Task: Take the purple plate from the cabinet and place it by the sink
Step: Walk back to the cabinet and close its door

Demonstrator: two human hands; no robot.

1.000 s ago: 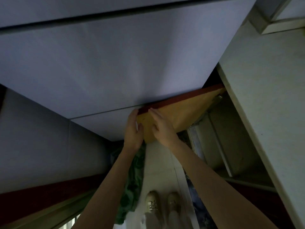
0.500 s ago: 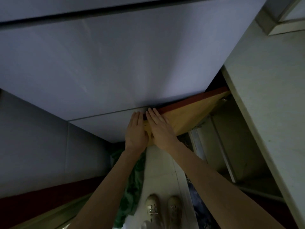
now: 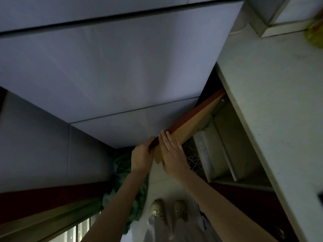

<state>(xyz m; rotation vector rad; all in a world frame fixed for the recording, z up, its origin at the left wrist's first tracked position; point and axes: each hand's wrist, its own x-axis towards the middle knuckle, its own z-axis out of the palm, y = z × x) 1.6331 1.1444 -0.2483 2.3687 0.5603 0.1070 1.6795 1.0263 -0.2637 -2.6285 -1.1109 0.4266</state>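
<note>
No purple plate is in sight. The low cabinet door, red outside and pale wood inside, stands ajar under the countertop. My left hand wraps around the door's free edge from the red side. My right hand lies on the wooden inner face, with its fingers along the same edge. Behind the door the cabinet interior is dim, with pale upright panels; its contents are hard to make out.
A large grey panel fills the upper left. A green cloth hangs below my left hand. My shoes stand on the pale floor. A yellow object sits at the counter's far right.
The door has swung and now shows more edge-on, with more of the cabinet interior exposed. My left hand has curled around the door's edge; both hands stay on the door.
</note>
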